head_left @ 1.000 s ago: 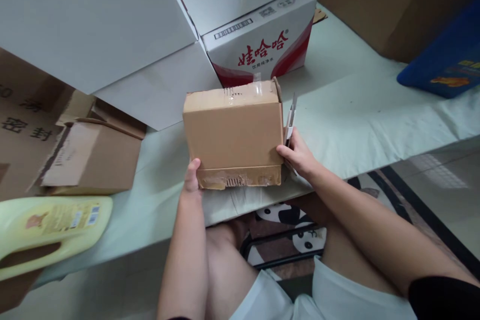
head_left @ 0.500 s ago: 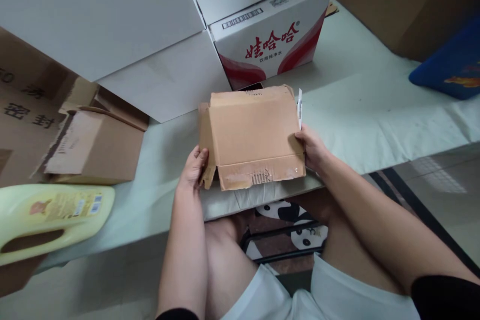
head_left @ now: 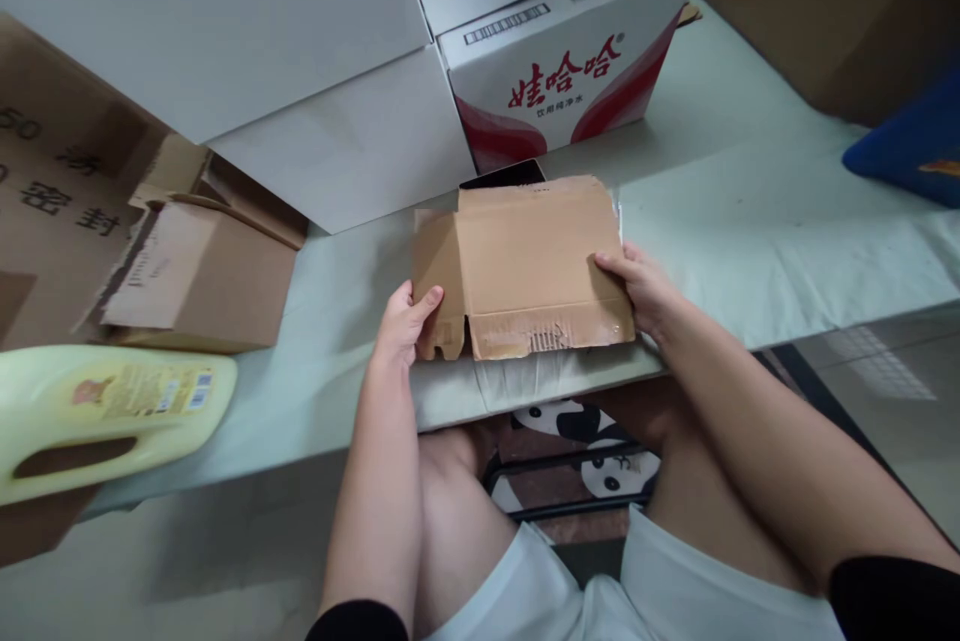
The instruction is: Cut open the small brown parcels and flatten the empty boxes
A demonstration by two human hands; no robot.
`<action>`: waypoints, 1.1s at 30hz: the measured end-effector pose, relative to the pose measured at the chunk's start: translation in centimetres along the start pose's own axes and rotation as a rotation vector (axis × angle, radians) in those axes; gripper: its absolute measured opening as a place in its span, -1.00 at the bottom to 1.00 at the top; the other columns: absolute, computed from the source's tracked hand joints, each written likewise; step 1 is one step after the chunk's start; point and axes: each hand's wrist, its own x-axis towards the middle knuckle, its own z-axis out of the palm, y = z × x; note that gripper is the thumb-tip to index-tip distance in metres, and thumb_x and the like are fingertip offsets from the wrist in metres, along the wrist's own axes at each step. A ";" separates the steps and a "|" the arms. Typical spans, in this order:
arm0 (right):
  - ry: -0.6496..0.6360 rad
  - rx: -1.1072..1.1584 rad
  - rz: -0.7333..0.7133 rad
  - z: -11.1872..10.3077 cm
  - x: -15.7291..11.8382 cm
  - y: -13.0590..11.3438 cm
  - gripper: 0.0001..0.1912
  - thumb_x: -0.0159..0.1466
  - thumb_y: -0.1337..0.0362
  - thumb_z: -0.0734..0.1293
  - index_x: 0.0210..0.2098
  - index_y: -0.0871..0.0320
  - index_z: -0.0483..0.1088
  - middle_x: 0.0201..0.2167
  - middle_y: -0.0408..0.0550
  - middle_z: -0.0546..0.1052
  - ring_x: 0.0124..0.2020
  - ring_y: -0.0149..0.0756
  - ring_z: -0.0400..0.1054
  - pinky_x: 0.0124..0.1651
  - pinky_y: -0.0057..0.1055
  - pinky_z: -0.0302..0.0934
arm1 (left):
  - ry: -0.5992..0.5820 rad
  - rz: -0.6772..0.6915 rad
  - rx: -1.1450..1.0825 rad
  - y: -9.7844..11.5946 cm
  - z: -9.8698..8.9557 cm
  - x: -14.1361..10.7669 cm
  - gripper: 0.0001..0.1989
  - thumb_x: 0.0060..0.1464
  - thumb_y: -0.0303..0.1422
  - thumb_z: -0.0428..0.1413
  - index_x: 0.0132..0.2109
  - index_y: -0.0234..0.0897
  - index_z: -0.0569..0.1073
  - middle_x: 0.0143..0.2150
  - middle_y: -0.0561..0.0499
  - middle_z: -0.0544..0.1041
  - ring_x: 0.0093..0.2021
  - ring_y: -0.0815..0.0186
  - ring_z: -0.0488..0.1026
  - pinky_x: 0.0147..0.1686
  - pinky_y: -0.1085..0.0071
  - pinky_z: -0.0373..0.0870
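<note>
A flattened brown cardboard piece [head_left: 540, 246] with torn edges lies low over the front of the covered table, between my hands. My left hand [head_left: 409, 323] grips its left flap [head_left: 441, 266], thumb on top and fingers hidden beneath. On the right edge, my right hand [head_left: 643, 289] pinches the main panel, its thumb or a finger over the top. A thin white edge shows beside the panel's right side, above my right hand. Behind the cardboard, a black object [head_left: 506, 175] is partly covered by it.
White boxes [head_left: 337, 136] and a red-and-white carton [head_left: 566, 81] stand behind. At left are an open brown box [head_left: 217, 276] and a pale yellow bottle [head_left: 112, 416]. A large brown carton [head_left: 817, 11] and a blue object [head_left: 911, 151] occupy the right. Pale cloth covers the table [head_left: 750, 241].
The left flap has swung outward and lies flatter beside the main panel. My left hand has turned with it, and more of the black object shows behind. The view has shifted slightly.
</note>
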 end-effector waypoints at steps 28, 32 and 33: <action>-0.335 -0.200 0.157 -0.4 -1.0 -1.5 -0.37 -0.01 -0.04 0.58 -0.05 0.12 0.41 -0.12 0.00 0.58 -0.22 -0.22 0.47 -0.26 -0.38 0.37 | -0.283 0.057 0.602 1.0 -2.1 -1.7 -0.52 0.13 0.10 -0.05 -0.34 -0.21 0.47 -0.38 -0.03 0.55 -0.25 0.15 0.47 -0.08 0.26 0.38; -0.320 -0.206 0.137 -0.3 -1.0 -1.3 -0.40 0.00 -0.02 0.57 -0.08 0.10 0.40 -0.15 0.00 0.58 -0.24 -0.21 0.47 -0.28 -0.36 0.38 | 0.060 0.279 0.835 2.5 -0.9 -2.4 -0.70 0.19 -0.08 -0.09 -0.32 -0.18 0.32 -0.47 0.07 0.38 -0.38 0.27 0.33 -0.25 0.35 0.23; -0.313 -0.204 0.131 -0.2 -0.9 -1.2 -0.42 0.00 0.00 0.57 -0.09 0.10 0.40 -0.16 -0.01 0.58 -0.25 -0.22 0.46 -0.28 -0.36 0.38 | 0.200 0.271 0.889 2.7 -0.7 -2.5 -0.73 0.19 -0.09 -0.06 -0.31 -0.17 0.31 -0.49 0.08 0.34 -0.41 0.27 0.30 -0.27 0.35 0.21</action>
